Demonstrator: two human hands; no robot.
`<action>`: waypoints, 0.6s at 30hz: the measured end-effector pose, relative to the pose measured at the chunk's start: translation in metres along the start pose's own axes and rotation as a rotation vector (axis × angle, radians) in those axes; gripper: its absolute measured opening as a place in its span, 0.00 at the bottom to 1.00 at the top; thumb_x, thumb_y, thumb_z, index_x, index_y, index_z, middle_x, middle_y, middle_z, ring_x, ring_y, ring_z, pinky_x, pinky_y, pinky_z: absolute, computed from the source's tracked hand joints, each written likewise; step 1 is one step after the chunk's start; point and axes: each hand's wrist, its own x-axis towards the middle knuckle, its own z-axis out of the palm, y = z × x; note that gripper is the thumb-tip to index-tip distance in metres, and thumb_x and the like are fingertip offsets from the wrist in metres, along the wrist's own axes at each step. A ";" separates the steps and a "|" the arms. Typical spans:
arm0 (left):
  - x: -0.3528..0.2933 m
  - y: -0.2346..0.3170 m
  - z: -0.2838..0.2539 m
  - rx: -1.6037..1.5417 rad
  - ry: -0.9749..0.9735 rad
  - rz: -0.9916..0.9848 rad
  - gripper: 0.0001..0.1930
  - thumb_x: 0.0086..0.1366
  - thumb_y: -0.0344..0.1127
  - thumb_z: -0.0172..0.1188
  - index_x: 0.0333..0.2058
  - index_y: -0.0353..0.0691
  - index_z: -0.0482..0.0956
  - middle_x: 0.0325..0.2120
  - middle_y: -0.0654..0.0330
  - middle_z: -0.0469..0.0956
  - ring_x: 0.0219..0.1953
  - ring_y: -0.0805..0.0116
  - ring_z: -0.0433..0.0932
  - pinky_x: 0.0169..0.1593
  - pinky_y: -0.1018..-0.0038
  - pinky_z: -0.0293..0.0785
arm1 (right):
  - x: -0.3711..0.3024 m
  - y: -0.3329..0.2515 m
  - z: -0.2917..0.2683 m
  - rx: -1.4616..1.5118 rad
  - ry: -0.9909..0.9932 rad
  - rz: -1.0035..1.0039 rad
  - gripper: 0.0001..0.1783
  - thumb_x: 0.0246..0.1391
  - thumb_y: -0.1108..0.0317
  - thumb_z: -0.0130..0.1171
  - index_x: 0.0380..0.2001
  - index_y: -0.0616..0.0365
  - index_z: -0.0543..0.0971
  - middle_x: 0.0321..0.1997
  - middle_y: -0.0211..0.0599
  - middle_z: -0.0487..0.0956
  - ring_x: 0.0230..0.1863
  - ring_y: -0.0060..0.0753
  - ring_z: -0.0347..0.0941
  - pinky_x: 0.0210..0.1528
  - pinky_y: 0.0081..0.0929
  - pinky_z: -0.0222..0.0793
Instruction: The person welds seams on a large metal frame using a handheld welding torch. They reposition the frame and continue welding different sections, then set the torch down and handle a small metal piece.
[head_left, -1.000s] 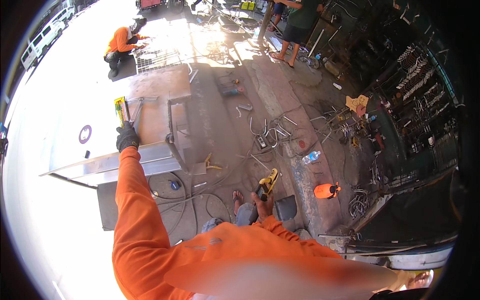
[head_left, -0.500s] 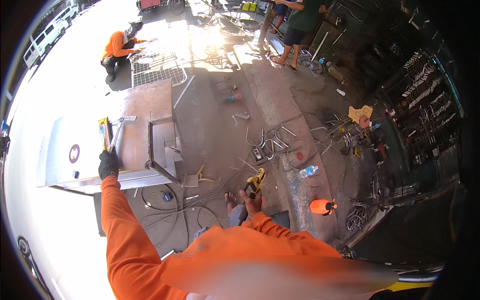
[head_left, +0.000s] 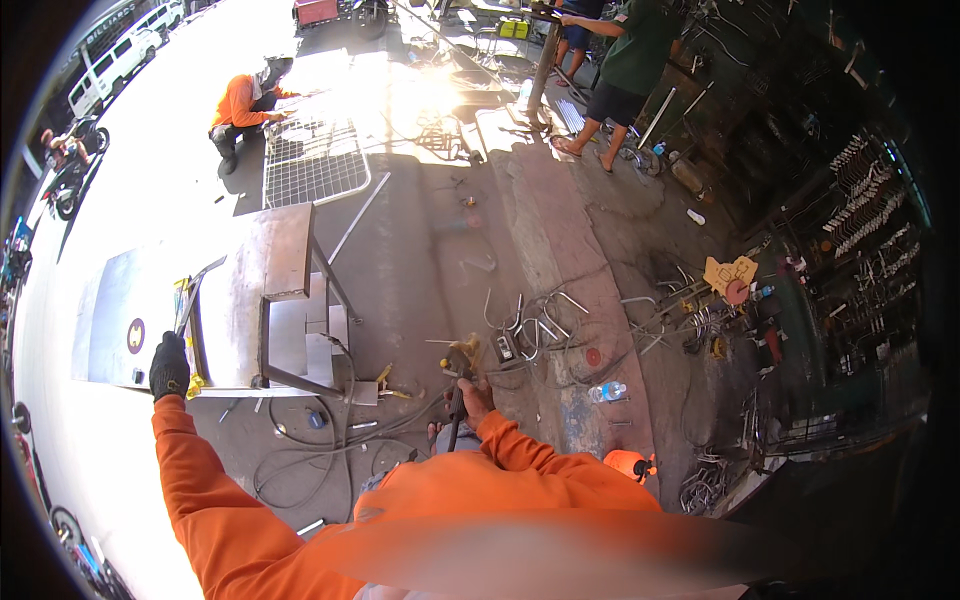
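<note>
My left hand (head_left: pixel 170 366), in a black glove, is closed around the lower end of a long metal tool (head_left: pixel 203 290) with a crosswise head, like a chipping hammer. It is at the near edge of a metal-sheet workpiece (head_left: pixel 235 285) on a frame with legs. Beside the tool lies a narrow yellow packet (head_left: pixel 181 298), partly hidden by the hand. My bare right hand (head_left: pixel 476 398), in front of my body, is closed on the dark handle of a yellow tool (head_left: pixel 462 355). Motion blurs that tool, and its exact kind is unclear.
Cables (head_left: pixel 320 447) coil on the floor by the frame. Bent metal tubes (head_left: pixel 545 318), a water bottle (head_left: pixel 608 392) and an orange spray bottle (head_left: pixel 630 464) are on the right. A co-worker (head_left: pixel 245 110) crouches by a white grid panel (head_left: pixel 318 165); another person (head_left: pixel 620 75) stands farther back.
My left hand has moved left along the near edge with the metal tool, which now tilts more. My right hand has shifted left with the yellow tool. The view has turned slightly.
</note>
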 end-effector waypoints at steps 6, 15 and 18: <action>-0.106 0.117 -0.057 -1.340 -0.191 -0.295 0.21 0.73 0.41 0.51 0.61 0.40 0.72 0.27 0.65 0.73 0.18 0.80 0.70 0.18 0.80 0.65 | 0.016 -0.004 0.024 -0.438 -0.113 -0.268 0.32 0.58 0.71 0.51 0.67 0.52 0.65 0.39 0.39 0.75 0.25 0.30 0.75 0.25 0.32 0.76; -0.211 0.290 -0.001 -1.535 -0.500 -0.010 0.20 0.75 0.40 0.52 0.60 0.38 0.74 0.33 0.64 0.78 0.24 0.80 0.72 0.25 0.79 0.71 | -0.050 -0.011 0.054 -0.403 -0.595 -0.064 0.37 0.64 0.36 0.50 0.54 0.61 0.76 0.41 0.34 0.80 0.41 0.27 0.74 0.44 0.26 0.70; -0.237 0.308 0.022 -1.310 -0.529 0.196 0.20 0.75 0.42 0.51 0.60 0.39 0.75 0.38 0.59 0.81 0.28 0.74 0.78 0.28 0.77 0.75 | -0.082 -0.004 0.056 -0.242 -0.636 0.043 0.31 0.68 0.41 0.47 0.53 0.59 0.77 0.39 0.31 0.80 0.39 0.23 0.75 0.44 0.23 0.71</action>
